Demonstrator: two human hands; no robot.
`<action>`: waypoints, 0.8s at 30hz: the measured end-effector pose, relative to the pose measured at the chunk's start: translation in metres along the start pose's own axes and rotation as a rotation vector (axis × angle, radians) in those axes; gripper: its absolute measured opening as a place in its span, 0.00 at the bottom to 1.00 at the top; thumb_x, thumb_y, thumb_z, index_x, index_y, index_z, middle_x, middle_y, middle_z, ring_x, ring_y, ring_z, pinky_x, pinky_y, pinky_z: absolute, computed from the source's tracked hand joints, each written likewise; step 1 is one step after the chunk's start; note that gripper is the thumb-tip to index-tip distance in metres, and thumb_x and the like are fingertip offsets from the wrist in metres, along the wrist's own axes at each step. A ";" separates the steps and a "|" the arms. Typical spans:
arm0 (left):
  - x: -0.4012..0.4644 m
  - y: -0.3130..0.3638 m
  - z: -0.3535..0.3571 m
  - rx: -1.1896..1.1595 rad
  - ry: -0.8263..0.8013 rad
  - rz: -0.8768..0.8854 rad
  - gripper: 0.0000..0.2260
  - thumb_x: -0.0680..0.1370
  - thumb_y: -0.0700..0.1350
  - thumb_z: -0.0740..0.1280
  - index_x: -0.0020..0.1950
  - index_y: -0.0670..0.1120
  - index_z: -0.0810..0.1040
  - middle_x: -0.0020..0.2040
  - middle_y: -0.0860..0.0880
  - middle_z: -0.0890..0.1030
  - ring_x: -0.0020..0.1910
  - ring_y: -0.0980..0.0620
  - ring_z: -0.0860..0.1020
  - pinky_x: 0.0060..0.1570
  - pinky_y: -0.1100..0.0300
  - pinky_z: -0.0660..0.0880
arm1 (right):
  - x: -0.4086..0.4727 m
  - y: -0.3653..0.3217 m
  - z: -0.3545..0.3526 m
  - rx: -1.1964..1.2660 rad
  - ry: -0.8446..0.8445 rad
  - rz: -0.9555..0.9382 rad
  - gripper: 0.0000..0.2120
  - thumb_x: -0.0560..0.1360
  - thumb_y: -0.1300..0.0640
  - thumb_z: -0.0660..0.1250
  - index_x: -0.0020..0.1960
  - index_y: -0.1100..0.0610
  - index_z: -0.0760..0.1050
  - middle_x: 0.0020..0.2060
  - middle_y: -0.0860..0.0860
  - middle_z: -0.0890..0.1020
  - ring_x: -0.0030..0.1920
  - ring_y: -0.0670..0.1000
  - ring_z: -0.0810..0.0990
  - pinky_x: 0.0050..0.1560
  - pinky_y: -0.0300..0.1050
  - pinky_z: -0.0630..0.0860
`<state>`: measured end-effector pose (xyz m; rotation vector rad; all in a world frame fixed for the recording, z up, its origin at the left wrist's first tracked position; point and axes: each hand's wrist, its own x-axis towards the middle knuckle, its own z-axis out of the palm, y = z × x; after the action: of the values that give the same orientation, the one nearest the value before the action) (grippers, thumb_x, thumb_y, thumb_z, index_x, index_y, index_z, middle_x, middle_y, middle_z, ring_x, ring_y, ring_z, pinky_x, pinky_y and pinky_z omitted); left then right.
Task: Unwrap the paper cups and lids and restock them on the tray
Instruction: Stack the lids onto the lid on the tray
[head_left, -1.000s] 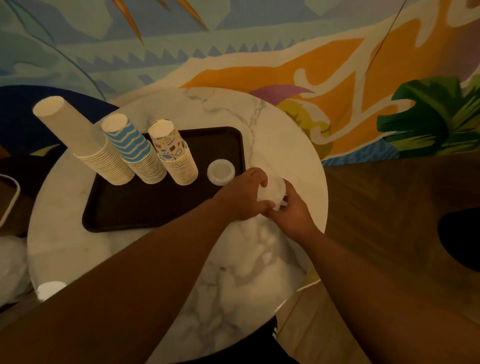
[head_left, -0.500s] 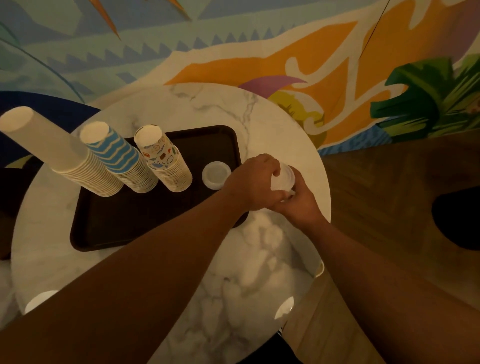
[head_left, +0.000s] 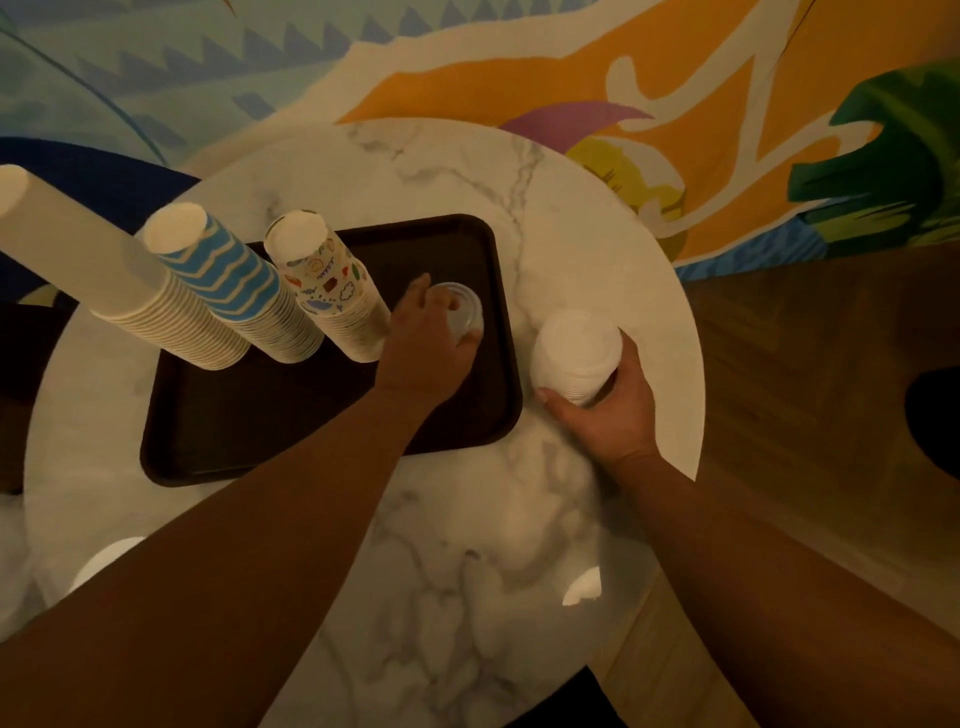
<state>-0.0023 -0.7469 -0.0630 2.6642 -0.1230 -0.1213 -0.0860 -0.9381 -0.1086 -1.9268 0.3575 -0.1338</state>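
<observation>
On dark tray (head_left: 218, 441), toward 9 o'clock: three upturned cup stacks side by side, namely plain white stack (head_left: 104, 275), blue wave stack (head_left: 234, 286) and cartoon print stack (head_left: 332, 291); toward 3 o'clock of these, on the same tray: small pile of lids (head_left: 465, 312), with left hand (head_left: 428, 345) over it, fingers curled on its edge; off the tray at 3 o'clock, above marble table (head_left: 467, 571): white lid stack (head_left: 576, 356), held from below in right hand (head_left: 608, 410), thumb and fingers wrapped round it.
</observation>
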 end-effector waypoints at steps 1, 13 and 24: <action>0.002 -0.001 0.004 -0.001 0.002 0.003 0.23 0.77 0.50 0.68 0.69 0.44 0.69 0.77 0.43 0.60 0.75 0.44 0.59 0.71 0.51 0.62 | 0.001 0.001 0.001 -0.006 0.005 0.000 0.46 0.61 0.47 0.81 0.72 0.49 0.62 0.64 0.43 0.71 0.63 0.44 0.69 0.64 0.39 0.66; 0.003 -0.017 0.024 0.011 -0.020 0.045 0.17 0.77 0.49 0.68 0.63 0.43 0.72 0.75 0.43 0.61 0.72 0.43 0.64 0.69 0.50 0.68 | 0.001 0.004 0.005 -0.103 0.019 -0.016 0.45 0.61 0.47 0.81 0.72 0.52 0.64 0.66 0.48 0.74 0.61 0.42 0.68 0.62 0.37 0.65; 0.025 -0.020 0.020 0.212 -0.157 0.042 0.32 0.76 0.61 0.65 0.71 0.42 0.65 0.72 0.43 0.64 0.69 0.41 0.65 0.70 0.48 0.63 | 0.003 0.004 0.006 -0.103 0.016 -0.022 0.45 0.59 0.41 0.78 0.71 0.51 0.65 0.66 0.49 0.74 0.62 0.43 0.70 0.63 0.41 0.68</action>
<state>0.0214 -0.7410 -0.0912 2.8587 -0.2560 -0.3205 -0.0820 -0.9352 -0.1151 -2.0327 0.3593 -0.1480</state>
